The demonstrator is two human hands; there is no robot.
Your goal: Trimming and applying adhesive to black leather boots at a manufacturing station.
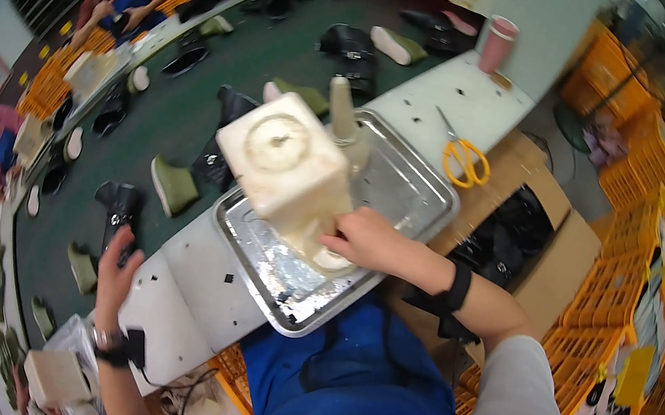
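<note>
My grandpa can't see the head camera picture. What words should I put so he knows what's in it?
A person's right hand grips a tilted white container over a metal tray; the open left hand holds nothing. Black and green shoes lie on a green surface beyond, and yellow-handled scissors lie near the tray.

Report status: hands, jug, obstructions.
Right hand gripping jug; left hand open, empty. Jug tipped, base upward, over tray. Bottle close beside jug, possibly in the way.
</note>
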